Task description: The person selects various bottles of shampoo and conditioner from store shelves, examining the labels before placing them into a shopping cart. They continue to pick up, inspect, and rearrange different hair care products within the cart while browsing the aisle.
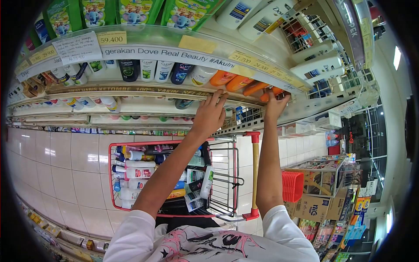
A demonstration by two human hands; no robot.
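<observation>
My right hand (276,105) reaches into the right end of the shelf, its fingers closed around an orange bottle (265,96). More orange bottles (238,82) lie to the left of that one, in the same row. Against the shelf's front edge (174,91) rests my left hand (211,112), fingers stretched out and holding nothing. Below my forearms stands a red-rimmed shopping cart (235,174) with many bottles inside, among them a white bottle (207,182) near its right part.
Shampoo bottles (148,70) fill the shelf leftward, under a price-label strip (161,53). Green pouches (135,12) and white Dove bottles (266,19) stand above. Stacked red baskets (292,186) and a cardboard box (312,207) are at right. Tiled floor (61,174) extends left of the cart.
</observation>
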